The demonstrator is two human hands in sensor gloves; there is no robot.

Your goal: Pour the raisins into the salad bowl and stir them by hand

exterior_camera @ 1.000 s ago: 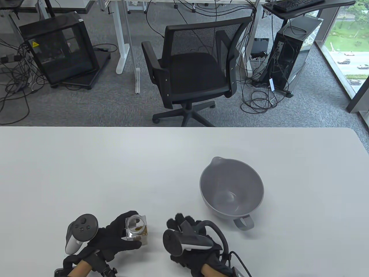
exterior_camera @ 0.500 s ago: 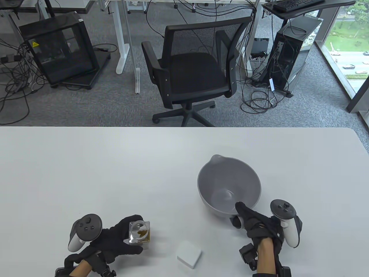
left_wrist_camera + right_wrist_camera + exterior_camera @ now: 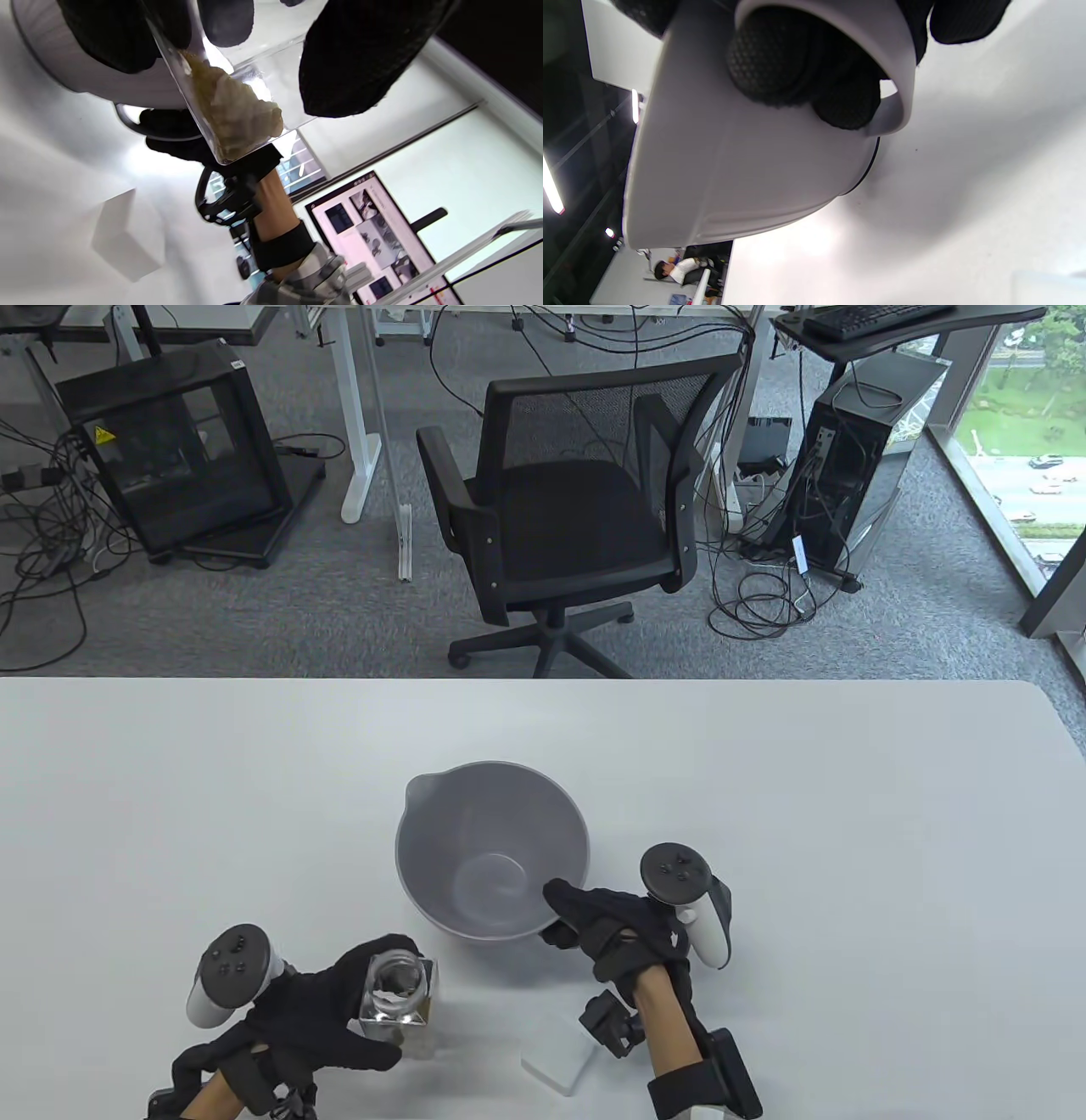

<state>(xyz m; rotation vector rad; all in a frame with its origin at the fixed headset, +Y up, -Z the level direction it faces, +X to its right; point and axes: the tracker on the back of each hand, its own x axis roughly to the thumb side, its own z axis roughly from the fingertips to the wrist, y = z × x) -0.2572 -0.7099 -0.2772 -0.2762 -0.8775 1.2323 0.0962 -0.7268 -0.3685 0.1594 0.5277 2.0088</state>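
Observation:
The grey salad bowl [image 3: 492, 848] stands empty at the table's near middle, spout to the far left. My right hand [image 3: 570, 918] grips its handle at the near right rim; in the right wrist view, fingers [image 3: 772, 59] curl through the handle loop [image 3: 891, 76] against the bowl's wall [image 3: 734, 161]. My left hand [image 3: 373, 1003] holds an open clear square jar [image 3: 399, 984], just left of the bowl and nearer to me. Yellowish raisins [image 3: 237, 114] lie piled in the jar's lower corner, with gloved fingers [image 3: 356, 63] round the glass.
A white square lid [image 3: 556, 1054] lies flat near the table's front edge, between my two forearms; it is the white block [image 3: 123, 241] in the left wrist view. A black office chair [image 3: 568, 517] stands beyond the far edge.
My right hand left the white lid on the table, took the bowl's handle and dragged the bowl left, close to the jar. The left hand kept hold of the jar, shifting slightly.

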